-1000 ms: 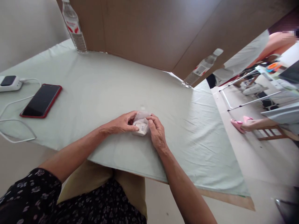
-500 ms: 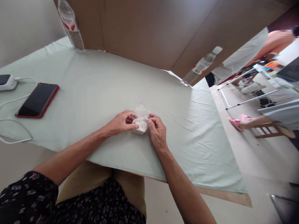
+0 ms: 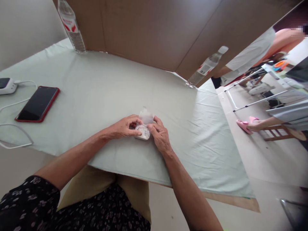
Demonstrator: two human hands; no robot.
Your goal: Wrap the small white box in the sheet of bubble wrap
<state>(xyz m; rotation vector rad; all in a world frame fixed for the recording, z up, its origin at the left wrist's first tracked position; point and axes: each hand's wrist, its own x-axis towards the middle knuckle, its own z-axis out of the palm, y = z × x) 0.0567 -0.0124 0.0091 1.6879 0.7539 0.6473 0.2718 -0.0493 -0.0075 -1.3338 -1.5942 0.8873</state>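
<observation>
Near the table's front edge lies a small white block-shaped packet (image 3: 143,132) in thin, whitish wrapping. A translucent flap of the wrapping (image 3: 146,116) stands up at its far side. My left hand (image 3: 126,126) grips the packet from the left, thumb on its near top and fingers at the wrapping behind. On the right, my right hand (image 3: 158,133) pinches the wrapping between thumb and fingers at the packet's corner. What is inside the wrapping cannot be made out.
A phone in a red case (image 3: 37,104) lies at left, beside a white device (image 3: 7,86) with a cable. One water bottle (image 3: 72,27) stands back left, another bottle (image 3: 207,66) back right, against a brown board (image 3: 144,32). Other people sit beyond the table's right side.
My right thumb and fingers have moved slightly left over the packet, drawing the wrapping across its top. My left fingers have shifted in a little at the far side.
</observation>
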